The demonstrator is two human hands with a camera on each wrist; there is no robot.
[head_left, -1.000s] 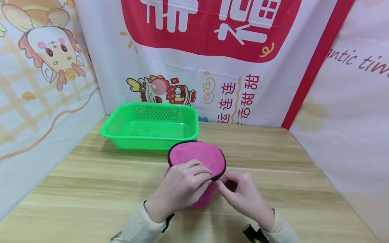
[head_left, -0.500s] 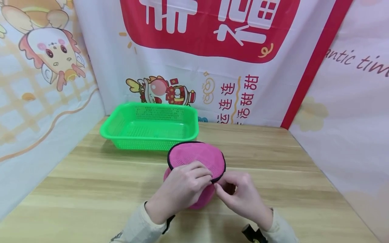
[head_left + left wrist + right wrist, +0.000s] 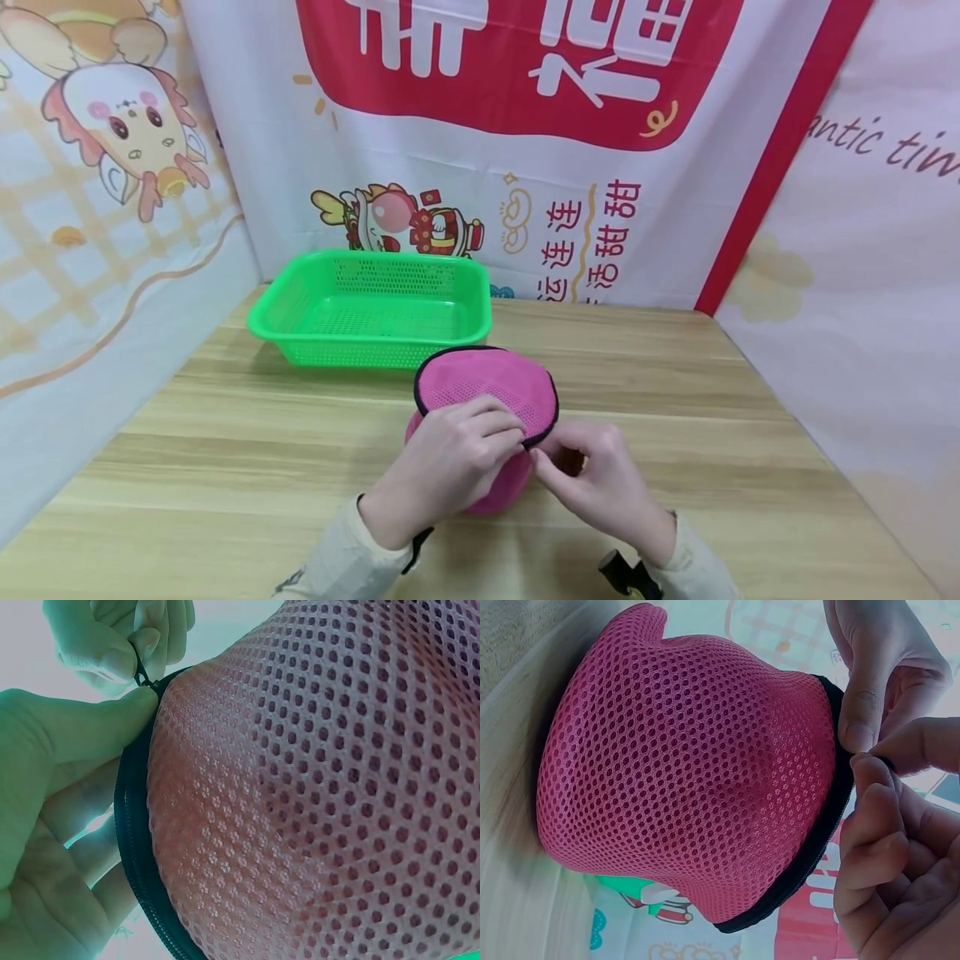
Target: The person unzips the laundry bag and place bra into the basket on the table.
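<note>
A pink mesh bag point(image 3: 483, 379) with a round top stands on the table, its black zipper point(image 3: 135, 825) running along the top's edge. My left hand point(image 3: 453, 454) pinches this edge at the near right, the thumb on the zipper tape and the other fingers over the top. Right beside it, my right hand point(image 3: 600, 479) pinches the small dark zipper pull point(image 3: 138, 664) between thumb and forefinger. In the right wrist view the mesh side point(image 3: 682, 765) bulges, and the fingertips of both hands almost meet at the zipper. The bag's inside is hidden.
Behind the bag, to the left, a green plastic basket point(image 3: 375, 352) sits on the wooden table point(image 3: 247, 467). Printed cloth hangs point(image 3: 615, 225) at the back and both sides. A black camera mount point(image 3: 626, 575) is strapped at the right wrist.
My right fingertips with the zipper pull have shifted very slightly left along the bag's edge. The left hand keeps its hold, and the basket has not moved.
</note>
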